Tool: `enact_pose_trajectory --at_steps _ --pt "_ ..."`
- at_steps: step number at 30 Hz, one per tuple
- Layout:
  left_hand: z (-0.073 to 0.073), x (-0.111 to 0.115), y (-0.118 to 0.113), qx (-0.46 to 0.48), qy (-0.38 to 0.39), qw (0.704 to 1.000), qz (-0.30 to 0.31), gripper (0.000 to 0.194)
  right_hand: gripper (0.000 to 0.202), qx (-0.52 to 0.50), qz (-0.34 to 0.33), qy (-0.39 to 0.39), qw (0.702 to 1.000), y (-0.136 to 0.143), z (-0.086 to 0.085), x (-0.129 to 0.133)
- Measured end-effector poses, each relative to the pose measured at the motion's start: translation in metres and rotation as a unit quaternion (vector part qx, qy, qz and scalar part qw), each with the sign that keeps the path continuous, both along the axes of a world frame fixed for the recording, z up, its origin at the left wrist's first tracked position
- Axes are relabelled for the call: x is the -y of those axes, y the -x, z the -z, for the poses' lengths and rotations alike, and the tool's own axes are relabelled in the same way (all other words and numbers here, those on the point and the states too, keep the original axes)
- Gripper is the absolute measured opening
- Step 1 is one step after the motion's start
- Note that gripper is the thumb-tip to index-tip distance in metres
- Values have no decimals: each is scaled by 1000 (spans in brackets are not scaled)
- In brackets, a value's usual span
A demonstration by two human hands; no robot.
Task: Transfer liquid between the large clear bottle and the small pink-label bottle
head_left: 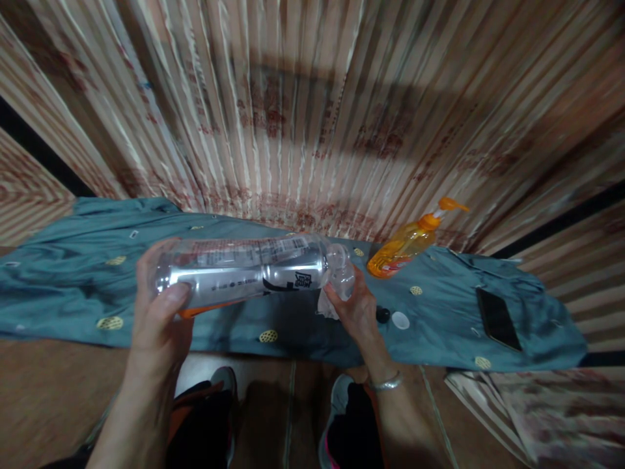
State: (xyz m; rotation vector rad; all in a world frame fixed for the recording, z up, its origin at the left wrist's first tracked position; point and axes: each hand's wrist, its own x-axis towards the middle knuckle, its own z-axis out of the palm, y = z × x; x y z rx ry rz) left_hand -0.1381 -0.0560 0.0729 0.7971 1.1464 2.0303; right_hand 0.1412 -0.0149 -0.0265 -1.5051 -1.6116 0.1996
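A large clear plastic bottle (244, 270) with a silvery label and black lettering is held sideways above the cloth. My left hand (163, 312) grips its base end, thumb across the near side. At the other end, my right hand (355, 303) closes around the clear neck part; whether that part is a separate piece I cannot tell. Something white and crumpled, like a tissue (328, 305), shows just under the neck beside my right fingers. An orange strip (205, 311) is visible along the bottle's lower edge, mostly hidden.
A yellow pump bottle (403, 247) with an orange pump stands behind my right hand. Near that hand lie a small black round piece (383, 315) and a white disc (400, 320). A dark phone (498, 319) rests farther right on the green cloth (312, 342). Pleated curtain (293, 117) hangs behind.
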Motion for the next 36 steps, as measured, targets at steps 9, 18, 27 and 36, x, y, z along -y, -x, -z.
enact_pose_trajectory --at_steps 9,18,27,36 --pt "-3 3 -1 1 1 1000 0 74 53 5 3 -13 1000 -1 3 0" --pt "-4 4 -1 -13 -9 1000 4 70 54 1 3 -6 1000 0 1 0" --pt "-2 4 -1 -33 -22 999 13 61 59 -2 3 7 1000 -1 1 0" --pt "-4 5 -2 -26 -5 1000 11 62 60 -3 6 9 1000 0 0 1"
